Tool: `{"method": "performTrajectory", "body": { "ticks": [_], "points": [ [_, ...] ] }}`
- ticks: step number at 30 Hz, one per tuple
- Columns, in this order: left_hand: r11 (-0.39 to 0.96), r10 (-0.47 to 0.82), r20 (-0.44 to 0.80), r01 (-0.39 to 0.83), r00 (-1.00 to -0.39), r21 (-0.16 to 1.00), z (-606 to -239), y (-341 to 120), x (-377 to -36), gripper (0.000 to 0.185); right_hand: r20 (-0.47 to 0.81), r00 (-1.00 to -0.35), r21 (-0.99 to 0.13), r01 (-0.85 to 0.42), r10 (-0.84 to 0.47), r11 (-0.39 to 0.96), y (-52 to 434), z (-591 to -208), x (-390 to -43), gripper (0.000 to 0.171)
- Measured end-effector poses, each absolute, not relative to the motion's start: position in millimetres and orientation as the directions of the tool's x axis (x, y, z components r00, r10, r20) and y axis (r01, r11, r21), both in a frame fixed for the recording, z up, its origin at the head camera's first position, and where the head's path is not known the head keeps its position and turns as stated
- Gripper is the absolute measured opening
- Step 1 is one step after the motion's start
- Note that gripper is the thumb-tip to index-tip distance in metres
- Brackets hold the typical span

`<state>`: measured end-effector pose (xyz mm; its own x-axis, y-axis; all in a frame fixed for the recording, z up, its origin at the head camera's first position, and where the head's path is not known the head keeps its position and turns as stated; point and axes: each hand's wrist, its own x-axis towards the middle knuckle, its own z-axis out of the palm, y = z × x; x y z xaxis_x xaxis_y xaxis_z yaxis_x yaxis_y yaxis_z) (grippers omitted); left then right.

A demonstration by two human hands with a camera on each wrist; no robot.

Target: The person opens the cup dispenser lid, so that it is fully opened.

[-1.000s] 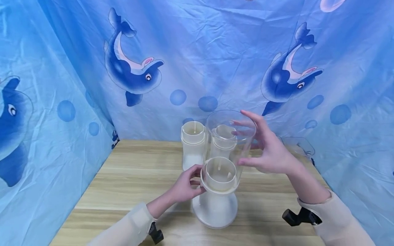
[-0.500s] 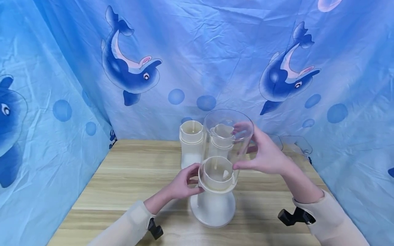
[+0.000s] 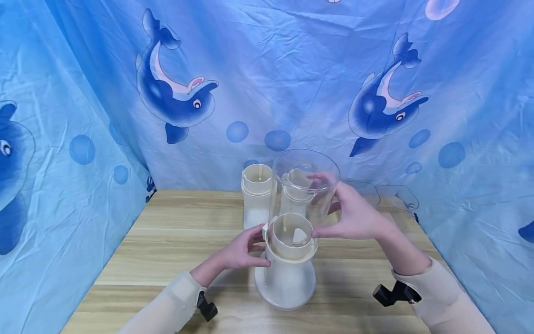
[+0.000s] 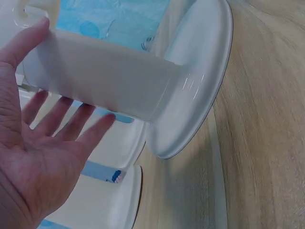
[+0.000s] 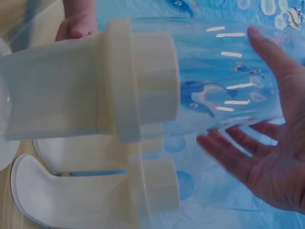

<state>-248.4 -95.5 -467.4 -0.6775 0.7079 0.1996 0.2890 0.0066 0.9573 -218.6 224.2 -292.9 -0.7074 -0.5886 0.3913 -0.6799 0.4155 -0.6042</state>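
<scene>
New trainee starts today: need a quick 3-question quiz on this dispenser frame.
1. True or false: the clear cylinder lies flat on the table.
2. Which hand holds the clear cylinder: A left, B right, C neither?
3. Fill in: the left hand holds the cream ____ by its neck.

Key
1. False: it stands tilted over the cream base.
2. B, the right hand.
3. base.
</scene>
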Motion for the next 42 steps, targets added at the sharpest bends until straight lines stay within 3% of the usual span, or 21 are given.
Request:
{"method": "performTrajectory", "body": {
  "ticks": [7,12,18,24,30,32,37,42],
  "points": [
    [0.092,0.631,0.173,0.294,-0.756,0.951,-471,-99,-241,0.094,0.357,-0.663,-0.679,-0.668,-0.658,0.305,227,-306,-226,0.107],
    [0.121,0.644,0.157,0.303,-0.749,0.945,-471,-95,-239,0.103,0.398,-0.647,-0.647,-0.701,-0.651,0.301,232,-315,-223,0.104],
    [0.082,0.672,0.178,0.311,-0.719,0.947,-472,-86,-244,0.103,0.412,-0.692,-0.628,-0.687,-0.593,0.365,223,-318,-220,0.108],
    [0.114,0.614,0.209,0.348,-0.761,0.931,-476,-83,-238,0.103,0.402,-0.68,-0.689,-0.666,-0.614,0.286,218,-322,-223,0.106],
    [0.128,0.611,0.241,0.394,-0.754,0.91,-477,-82,-237,0.104,0.446,-0.68,-0.642,-0.696,-0.582,0.321,212,-325,-221,0.082],
    [0.126,0.612,0.247,0.401,-0.751,0.907,-477,-81,-237,0.102,0.455,-0.676,-0.624,-0.706,-0.58,0.333,209,-326,-223,0.086],
    [0.13,0.587,0.279,0.429,-0.76,0.894,-479,-79,-235,0.103,0.451,-0.66,-0.627,-0.714,-0.601,0.313,205,-329,-227,0.113],
    [0.139,0.545,0.322,0.463,-0.774,0.875,-478,-75,-232,0.106,0.478,-0.674,-0.606,-0.717,-0.563,0.344,202,-329,-223,0.112]
  ]
}}
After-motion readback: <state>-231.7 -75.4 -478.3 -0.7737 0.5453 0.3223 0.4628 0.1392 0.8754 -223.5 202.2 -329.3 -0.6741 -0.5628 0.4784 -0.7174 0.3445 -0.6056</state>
